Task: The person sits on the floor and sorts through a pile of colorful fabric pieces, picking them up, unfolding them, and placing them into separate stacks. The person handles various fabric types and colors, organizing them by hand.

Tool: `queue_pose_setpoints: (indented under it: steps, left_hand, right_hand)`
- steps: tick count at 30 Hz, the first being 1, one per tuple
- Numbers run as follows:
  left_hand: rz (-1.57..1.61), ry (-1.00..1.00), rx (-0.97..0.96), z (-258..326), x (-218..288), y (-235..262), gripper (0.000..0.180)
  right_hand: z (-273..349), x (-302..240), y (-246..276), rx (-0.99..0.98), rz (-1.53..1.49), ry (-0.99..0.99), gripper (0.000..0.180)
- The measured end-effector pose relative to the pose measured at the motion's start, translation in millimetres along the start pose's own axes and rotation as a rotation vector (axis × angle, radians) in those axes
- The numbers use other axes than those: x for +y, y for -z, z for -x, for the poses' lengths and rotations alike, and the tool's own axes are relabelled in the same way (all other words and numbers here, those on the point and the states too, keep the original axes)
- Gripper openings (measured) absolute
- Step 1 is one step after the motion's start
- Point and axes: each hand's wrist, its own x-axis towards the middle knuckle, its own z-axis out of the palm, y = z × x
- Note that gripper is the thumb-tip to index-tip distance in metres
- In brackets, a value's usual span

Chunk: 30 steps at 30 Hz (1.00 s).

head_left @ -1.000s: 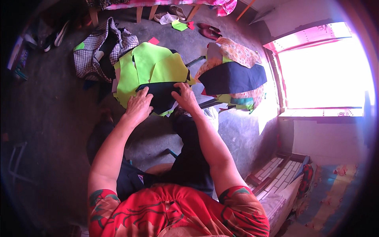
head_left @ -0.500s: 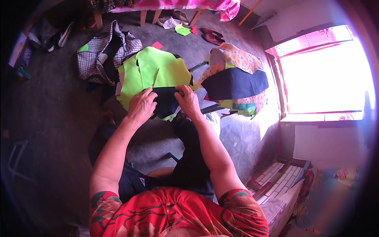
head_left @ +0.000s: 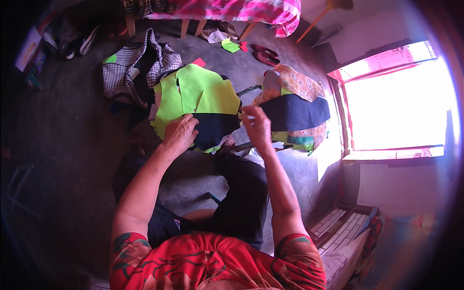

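Both hands' fingers seemingly pinching a navy fabric piece point(head_left: 212, 129) atop lime cutouts point(head_left: 193, 92), checkered cloth point(head_left: 121, 77) beside

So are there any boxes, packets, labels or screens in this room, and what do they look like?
Flat packet or card: far left by the wall, oblong, white and pale orange; too blurred to say more.
No screens or signs show, and no labels on the cloth pieces that the left hand and right hand handle.

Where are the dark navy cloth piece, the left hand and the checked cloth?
dark navy cloth piece point(head_left: 215, 129), head view, its middle.
left hand point(head_left: 180, 134), head view, back of hand.
checked cloth point(head_left: 116, 77), head view, left fold.
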Motion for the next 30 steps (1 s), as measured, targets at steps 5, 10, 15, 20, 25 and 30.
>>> queue_pose_setpoints:
  steps: [5,10,15,20,25,30]
  left_hand:
    - [0.003,0.009,0.01,2.4,-2.7,3.4,0.025]
    - [0.009,0.025,-0.025,0.5,-1.1,1.8,0.026]
    - [-0.001,0.02,-0.042,-1.8,1.8,2.5,0.026]
    - [-0.006,0.046,-0.062,-0.4,-0.1,7.2,0.026]
    - [0.005,0.04,-0.067,0.2,-0.4,7.3,0.026]
    - [0.01,0.048,-0.071,-0.1,-1.9,7.7,0.026]
  right_hand:
    - [-45.3,8.9,60.2,0.201,0.2,0.011,0.021]
    - [-84.6,64.6,92.5,0.303,0.505,0.091,0.037]
    - [-96.7,114.1,99.5,0.206,0.572,-0.027,0.044]
    - [-98.0,102.8,93.4,0.185,0.696,-0.06,0.032]
    - [-102.7,97.0,92.6,0.227,0.756,-0.195,0.017]
    - [-103.5,113.3,93.8,0.318,0.71,-0.205,0.017]
